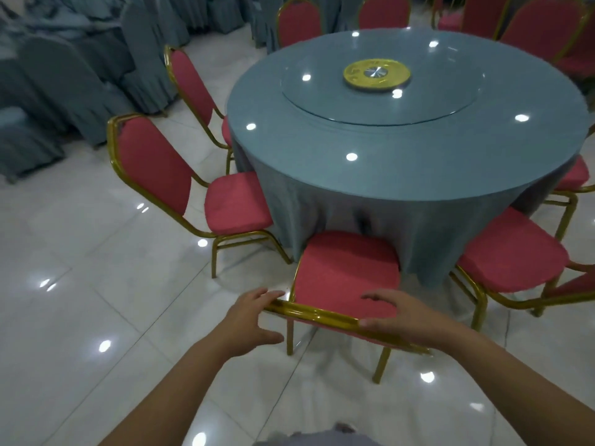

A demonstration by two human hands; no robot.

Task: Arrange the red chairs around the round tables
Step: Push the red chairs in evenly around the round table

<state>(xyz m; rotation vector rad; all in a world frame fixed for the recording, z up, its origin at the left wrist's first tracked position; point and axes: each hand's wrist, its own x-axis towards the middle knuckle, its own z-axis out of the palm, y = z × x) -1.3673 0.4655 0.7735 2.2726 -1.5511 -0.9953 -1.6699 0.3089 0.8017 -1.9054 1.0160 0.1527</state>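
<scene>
A red chair (pixel 346 268) with a gold frame stands right in front of me, its seat tucked against the blue cloth of the round table (pixel 418 156). My left hand (pixel 249 320) sits at the left end of the chair's gold top rail, fingers spread and relaxed, touching the rail. My right hand (pixel 402 317) lies over the right part of the rail, fingers loosely extended above the seat, thumb on the rail. More red chairs ring the table: one at the left (pixel 180 185), another behind it (pixel 193 88), one at the right (pixel 512 252).
A glass turntable with a gold centre disc (pixel 376 74) lies on the table. Chairs in grey-blue covers (pixel 64 85) crowd the far left. More red chairs (pixel 299 22) stand behind the table. Glossy white floor tiles (pixel 80 300) spread to my left and below.
</scene>
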